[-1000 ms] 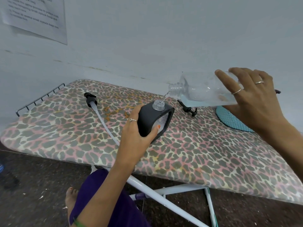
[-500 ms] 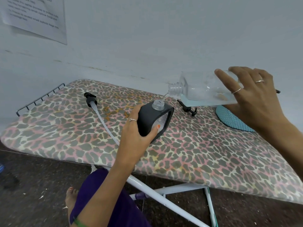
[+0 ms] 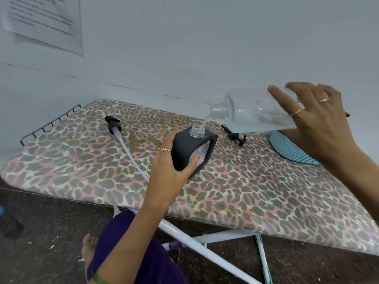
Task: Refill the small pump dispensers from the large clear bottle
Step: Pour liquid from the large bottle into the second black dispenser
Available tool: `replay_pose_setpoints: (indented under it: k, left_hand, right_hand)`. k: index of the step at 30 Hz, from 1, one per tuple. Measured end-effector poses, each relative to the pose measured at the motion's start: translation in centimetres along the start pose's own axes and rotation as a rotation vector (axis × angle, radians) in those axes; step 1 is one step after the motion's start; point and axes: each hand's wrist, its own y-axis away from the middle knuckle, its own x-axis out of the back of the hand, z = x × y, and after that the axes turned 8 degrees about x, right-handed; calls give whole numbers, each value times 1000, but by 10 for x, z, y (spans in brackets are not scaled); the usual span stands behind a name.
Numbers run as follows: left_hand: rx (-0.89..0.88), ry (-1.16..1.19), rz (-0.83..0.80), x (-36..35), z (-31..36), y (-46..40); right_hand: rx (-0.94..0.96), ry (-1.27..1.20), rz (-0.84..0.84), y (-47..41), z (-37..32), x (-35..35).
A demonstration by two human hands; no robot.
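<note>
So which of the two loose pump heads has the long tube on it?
The left pump head, near the wire rack; the other pump head, under the clear bottle, shows none.

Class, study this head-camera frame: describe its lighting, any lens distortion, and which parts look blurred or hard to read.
Head view: soft, even light with only faint shadows; the wide-angle lens bows the ironing board edge and wall line; the paper notice on the wall is blurred, its text barely legible; the large clear bottle is see-through and low in contrast, so the thin stream into the dispenser is faint.
</note>
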Motion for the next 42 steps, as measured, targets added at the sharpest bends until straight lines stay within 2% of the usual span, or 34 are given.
replay_pose_setpoints:
  k: [42]
  left_hand:
    - [-2, 12, -9, 0, -1, 0]
  right_hand:
    - [27, 30, -6, -2, 1, -1]
